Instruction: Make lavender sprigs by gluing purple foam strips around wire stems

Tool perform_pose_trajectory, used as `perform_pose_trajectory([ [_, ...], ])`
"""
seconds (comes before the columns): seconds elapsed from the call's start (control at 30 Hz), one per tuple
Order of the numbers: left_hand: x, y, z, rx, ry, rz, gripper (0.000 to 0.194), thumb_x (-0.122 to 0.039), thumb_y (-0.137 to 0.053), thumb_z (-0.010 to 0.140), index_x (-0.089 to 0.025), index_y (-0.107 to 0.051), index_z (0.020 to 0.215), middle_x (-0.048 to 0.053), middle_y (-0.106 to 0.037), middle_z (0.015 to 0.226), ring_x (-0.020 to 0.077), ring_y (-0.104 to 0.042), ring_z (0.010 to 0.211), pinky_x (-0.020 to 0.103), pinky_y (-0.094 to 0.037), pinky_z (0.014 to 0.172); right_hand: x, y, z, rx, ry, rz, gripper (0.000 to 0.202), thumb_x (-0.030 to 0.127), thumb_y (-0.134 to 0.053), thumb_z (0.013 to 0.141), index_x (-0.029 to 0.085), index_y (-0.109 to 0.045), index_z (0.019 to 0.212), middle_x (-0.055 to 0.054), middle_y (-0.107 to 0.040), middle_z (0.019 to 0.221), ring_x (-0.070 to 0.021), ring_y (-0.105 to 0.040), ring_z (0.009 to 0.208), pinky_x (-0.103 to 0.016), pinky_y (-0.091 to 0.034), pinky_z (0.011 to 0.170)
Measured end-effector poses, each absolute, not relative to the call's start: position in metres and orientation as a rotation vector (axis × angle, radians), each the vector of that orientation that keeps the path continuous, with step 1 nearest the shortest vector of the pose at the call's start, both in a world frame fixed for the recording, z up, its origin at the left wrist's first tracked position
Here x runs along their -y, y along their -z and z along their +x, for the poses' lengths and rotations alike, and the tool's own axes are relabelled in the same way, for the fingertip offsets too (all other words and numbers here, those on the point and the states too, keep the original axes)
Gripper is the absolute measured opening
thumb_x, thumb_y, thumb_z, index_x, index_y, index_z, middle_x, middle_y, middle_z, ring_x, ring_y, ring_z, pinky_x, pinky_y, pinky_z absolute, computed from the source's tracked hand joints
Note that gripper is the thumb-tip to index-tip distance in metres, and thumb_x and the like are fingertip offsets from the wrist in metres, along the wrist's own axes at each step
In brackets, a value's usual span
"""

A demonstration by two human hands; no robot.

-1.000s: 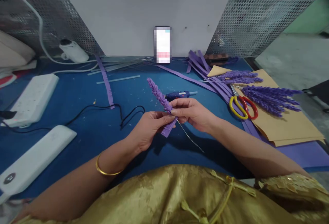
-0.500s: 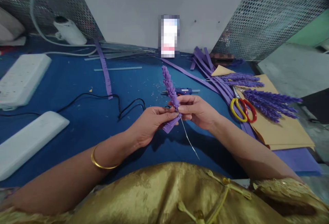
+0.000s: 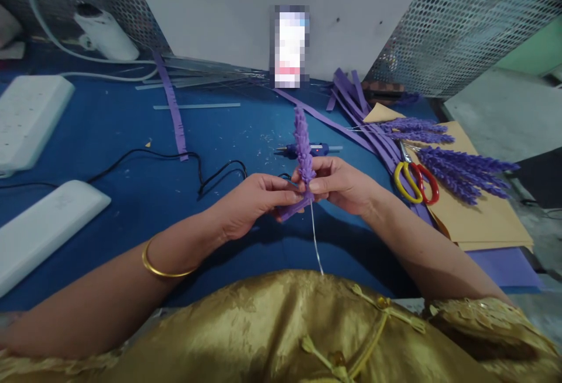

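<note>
The fingers of the left hand (image 3: 259, 201) are pinched together on a short purple strip (image 3: 290, 210), and those of the right hand (image 3: 336, 187) are clamped on the base of a purple flower spike (image 3: 304, 149), right where the two meet. From where I stand, both forearms reach in from the sides, the wrists held just above the counter (image 3: 132, 219) and the hands nearly touching in front of the body. The spike stands almost upright between them, its surface knobbly with small curled petals; below it a thin, shiny wire stem (image 3: 315, 239) hangs down towards the gold, satiny garment (image 3: 246, 336). A smooth gold bangle (image 3: 164, 272) circles the left wrist. Just behind the spike lies a blue glue gun (image 3: 318, 149), partly covered by it. Over to the right, flat purple strips (image 3: 351, 102) lie in a loose heap, with yellow-and-red-handled scissors (image 3: 416, 183) beside them and a cluster of fuzzy purple flowers (image 3: 468, 169) resting on brown paper (image 3: 487, 225). To the left there's a fringed purple strip (image 3: 174, 113), a thin translucent stick (image 3: 197, 106) lying across it or just beneath, I can't tell which, a looping black cord (image 3: 199, 172), a white power strip (image 3: 33, 119) and a long white case (image 3: 48, 231). The counter is deep blue and dotted with pale scraps. At its back a bright phone (image 3: 290, 49), its screen blurred, stands against a plain grey-white panel (image 3: 219, 8) flanked by perforated metal mesh (image 3: 439, 31).
</note>
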State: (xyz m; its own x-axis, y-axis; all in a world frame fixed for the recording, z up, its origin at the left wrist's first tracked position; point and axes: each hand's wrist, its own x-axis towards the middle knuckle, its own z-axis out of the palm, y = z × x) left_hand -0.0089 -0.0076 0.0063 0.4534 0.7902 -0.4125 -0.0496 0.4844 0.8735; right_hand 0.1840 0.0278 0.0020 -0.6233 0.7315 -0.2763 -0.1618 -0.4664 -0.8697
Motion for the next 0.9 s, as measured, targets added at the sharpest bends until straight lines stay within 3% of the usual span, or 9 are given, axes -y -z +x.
perform_pose_trajectory([
  [0.13, 0.0082, -0.0051, -0.0090, -0.971, -0.603, 0.985, 0.011, -0.025, -0.076, 0.070, -0.014, -0.078, 0.069, -0.001, -0.062, 0.060, 0.0083, -0.049, 0.055, 0.023, -0.038, 0.055, -0.0275, -0.0009, 0.1849, 1.235, -2.121, -0.841, 0.026, 0.021, -0.089, 0.059, 0.015, -0.075, 0.079, 0.001, -0.068, 0.069, -0.0083, -0.055, 0.058, -0.020, -0.042, 0.053],
  [0.5, 0.0061, -0.0029, -0.0117, -0.952, -0.552, 0.932, 0.016, -0.031, -0.079, 0.068, -0.016, -0.079, 0.074, 0.005, -0.070, 0.073, 0.0134, -0.056, 0.067, 0.026, -0.042, 0.065, -0.0319, -0.0083, 0.1922, 1.362, -2.178, -0.685, 0.022, 0.020, -0.082, 0.073, 0.014, -0.075, 0.093, -0.002, -0.073, 0.082, -0.0082, -0.060, 0.061, -0.020, -0.049, 0.058],
  [0.7, 0.0074, -0.0033, -0.0106, -0.955, -0.578, 1.001, 0.011, -0.027, -0.078, 0.067, -0.016, -0.077, 0.066, 0.002, -0.067, 0.063, 0.0109, -0.052, 0.057, 0.025, -0.040, 0.056, -0.0309, -0.0066, 0.1900, 1.446, -2.063, -0.698, 0.020, 0.021, -0.085, 0.069, 0.014, -0.071, 0.080, 0.001, -0.069, 0.071, -0.0069, -0.053, 0.056, -0.018, -0.039, 0.048],
  [0.9, 0.0077, -0.0037, -0.0091, -0.952, -0.606, 1.081, 0.011, -0.027, -0.078, 0.068, -0.016, -0.076, 0.066, 0.001, -0.066, 0.062, 0.0105, -0.053, 0.056, 0.025, -0.041, 0.056, -0.0285, -0.0063, 0.1873, 1.492, -2.013, -0.738, 0.028, 0.031, -0.089, 0.065, 0.015, -0.068, 0.076, 0.002, -0.067, 0.070, -0.0097, -0.058, 0.062, -0.021, -0.046, 0.057],
])
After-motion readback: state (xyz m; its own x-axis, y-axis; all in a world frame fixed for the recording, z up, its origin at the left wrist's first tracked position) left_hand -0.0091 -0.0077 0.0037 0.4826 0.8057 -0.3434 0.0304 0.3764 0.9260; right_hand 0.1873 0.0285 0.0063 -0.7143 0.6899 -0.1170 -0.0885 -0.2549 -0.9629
